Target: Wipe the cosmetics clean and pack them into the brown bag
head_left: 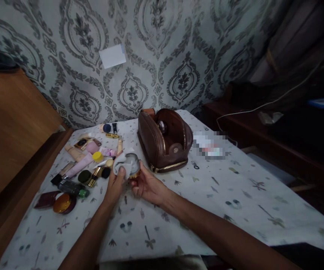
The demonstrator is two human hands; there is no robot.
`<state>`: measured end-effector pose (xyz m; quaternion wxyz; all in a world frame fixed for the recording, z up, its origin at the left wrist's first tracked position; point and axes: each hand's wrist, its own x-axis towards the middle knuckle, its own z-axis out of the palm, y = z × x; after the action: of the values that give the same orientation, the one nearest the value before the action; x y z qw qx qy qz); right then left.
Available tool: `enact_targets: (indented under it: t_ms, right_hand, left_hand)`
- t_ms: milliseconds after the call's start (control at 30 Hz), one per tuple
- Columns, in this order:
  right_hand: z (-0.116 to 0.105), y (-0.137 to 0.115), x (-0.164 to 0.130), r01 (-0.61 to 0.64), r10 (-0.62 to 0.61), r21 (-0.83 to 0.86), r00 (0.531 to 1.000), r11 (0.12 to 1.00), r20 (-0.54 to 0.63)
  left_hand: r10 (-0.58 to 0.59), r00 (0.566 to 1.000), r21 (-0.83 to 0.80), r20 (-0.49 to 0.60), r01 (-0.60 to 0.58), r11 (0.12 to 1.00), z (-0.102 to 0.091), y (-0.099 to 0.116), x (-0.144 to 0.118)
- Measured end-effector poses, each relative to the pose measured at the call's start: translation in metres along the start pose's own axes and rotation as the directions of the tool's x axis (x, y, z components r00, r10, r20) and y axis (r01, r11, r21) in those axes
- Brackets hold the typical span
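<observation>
Left fingers point(121, 170) curled and pressed together on a white cloth point(119, 162), thumb on top, pinching the cloth against the face of a round jar point(133, 165). Left hand point(116, 185) sits at the jar's 8 o'clock. Right fingers wrap the jar from below and behind, gripping its gold base; right hand point(146, 185) lies at the jar's 5 o'clock. Jar is held just above the table point(206, 195), near centre, tilted so its clear domed top faces up and toward the wall. Cloth covers the jar's left half, from about 8 to 12 o'clock; the right half shows bare. Both hands touch the jar, so neither is nearer; contact between cloth and jar lies straight ahead of the left fingertips. The jar is round, with no clear long axis. Outward: brown bag point(164, 140) open, at the jar's 2 o'clock, just beside it but apart. Scatter of cosmetics at 9 to 11 o'clock: yellow cap point(97, 156), pink tube point(79, 167), dark bottle point(70, 186), compact point(63, 203). Wooden cabinet point(12, 123) stands left of the table.
</observation>
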<state>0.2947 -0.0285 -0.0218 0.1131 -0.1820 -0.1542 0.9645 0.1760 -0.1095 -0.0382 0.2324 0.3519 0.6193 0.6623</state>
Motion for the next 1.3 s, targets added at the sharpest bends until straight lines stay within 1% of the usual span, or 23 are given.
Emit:
enact_targets:
  t_ms: [67,133,267,400,467,600,700,767,800,833,900,967,1000,1033,1067,1133,1233,1300]
  right_hand:
    - [0.000,0.000,0.001,0.032,-0.032,0.012,0.999,0.999,0.006]
    - [-0.001,0.001,0.002,0.069,-0.069,0.021,0.998,0.997,0.008]
    - [-0.004,0.003,0.005,0.137,-0.137,0.025,0.991,0.990,0.003]
    - [-0.008,0.005,0.006,0.187,-0.187,0.000,0.982,0.982,0.004]
    - [-0.008,0.007,0.006,0.221,-0.221,-0.041,0.975,0.974,0.019]
    - [-0.008,0.010,0.009,0.313,-0.314,-0.145,0.949,0.939,0.015]
    - [-0.009,0.011,0.010,0.343,-0.352,-0.280,0.936,0.897,0.018]
    - [-0.011,0.010,0.008,0.372,-0.389,-0.409,0.920,0.833,0.045]
    - [-0.012,0.009,0.007,0.402,-0.426,-0.473,0.903,0.784,0.063]
    - [-0.013,0.008,0.006,0.441,-0.476,-0.535,0.876,0.720,0.082]
    - [-0.014,0.005,0.005,0.521,-0.585,-0.639,0.800,0.565,0.134]
    - [-0.015,0.003,0.005,0.575,-0.655,-0.696,0.730,0.430,0.198]
    - [-0.015,0.002,0.005,0.590,-0.665,-0.706,0.712,0.392,0.226]
    - [-0.014,0.001,0.005,0.601,-0.660,-0.705,0.708,0.377,0.250]
    - [-0.013,0.001,0.005,0.610,-0.648,-0.694,0.713,0.382,0.269]
    - [-0.009,0.001,0.003,0.617,-0.606,-0.648,0.741,0.447,0.289]
    - [-0.003,0.004,-0.001,0.592,-0.543,-0.522,0.797,0.615,0.264]
    - [-0.001,0.006,-0.002,0.553,-0.512,-0.446,0.830,0.704,0.222]
  left_hand:
    - [-0.071,0.997,-0.039,-0.039,0.069,0.997,-0.002,-0.006,0.001]
    - [-0.102,0.993,-0.039,-0.053,0.100,0.994,-0.002,-0.007,0.001]
    - [-0.121,0.992,-0.029,-0.034,0.120,0.992,0.001,-0.004,0.000]
    - [-0.115,0.993,-0.076,-0.001,0.114,0.991,0.005,0.000,0.000]
    - [-0.091,0.995,-0.081,0.035,0.094,0.992,0.005,0.003,0.001]
    - [-0.070,0.991,-0.006,0.111,0.071,0.997,0.004,0.009,0.002]
    - [-0.061,0.993,0.015,0.098,0.060,0.998,0.002,0.011,0.001]
    - [-0.056,0.995,0.038,0.087,0.053,0.998,0.000,0.010,0.001]
    - [-0.055,0.995,0.059,0.081,0.050,0.997,-0.002,0.009,0.001]
    - [-0.051,0.996,0.086,0.076,0.044,0.995,-0.004,0.008,0.002]
    - [-0.041,0.996,0.130,0.082,0.031,0.991,-0.009,0.005,0.004]
    - [-0.028,0.995,0.158,0.092,0.013,0.987,-0.013,0.002,0.007]
    - [-0.021,0.995,0.168,0.093,0.005,0.986,-0.014,0.002,0.009]
    - [-0.018,0.995,0.180,0.098,0.000,0.984,-0.014,0.003,0.010]
    - [-0.015,0.995,0.192,0.095,-0.004,0.981,-0.014,0.004,0.010]
    - [-0.017,0.996,0.223,0.090,-0.004,0.975,-0.010,0.009,0.010]
    - [-0.005,0.999,0.251,0.043,-0.006,0.968,-0.001,0.018,0.008]
    - [-0.002,1.000,0.264,0.018,-0.003,0.965,0.004,0.023,0.007]
